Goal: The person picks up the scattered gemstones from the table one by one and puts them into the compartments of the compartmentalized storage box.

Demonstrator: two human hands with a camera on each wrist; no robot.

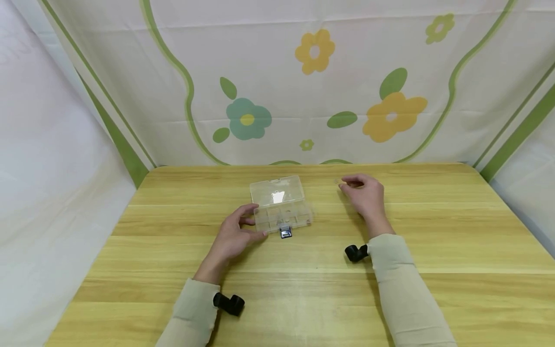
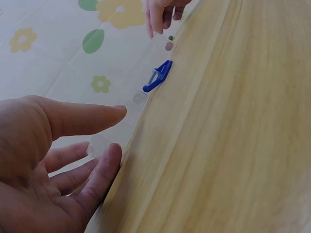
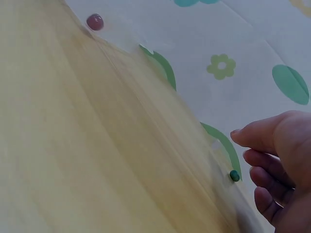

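A clear plastic compartment box [image 1: 282, 215] stands on the wooden table, its lid [image 1: 277, 190] tipped back and a blue latch [image 2: 158, 76] hanging at the front. My left hand [image 1: 234, 234] holds the box's left end, thumb along the front corner and fingers at the back. In the left wrist view, part of those fingers shows behind the clear plastic. A round pink bead [image 3: 95, 21] shows at the box's right end. My right hand [image 1: 364, 193] hovers to the right, fingers bent, with nothing visible between the fingertips. Close by its fingers is a small green bead [image 3: 234, 175].
A small pale piece [image 1: 336, 181] lies just left of the right fingertips, near the table's back edge. The wooden table [image 1: 303, 299] ends against a flower-printed cloth [image 1: 277, 72]. White cloth hangs at both sides. A black wrist mount [image 1: 230, 303] sits on each sleeve.
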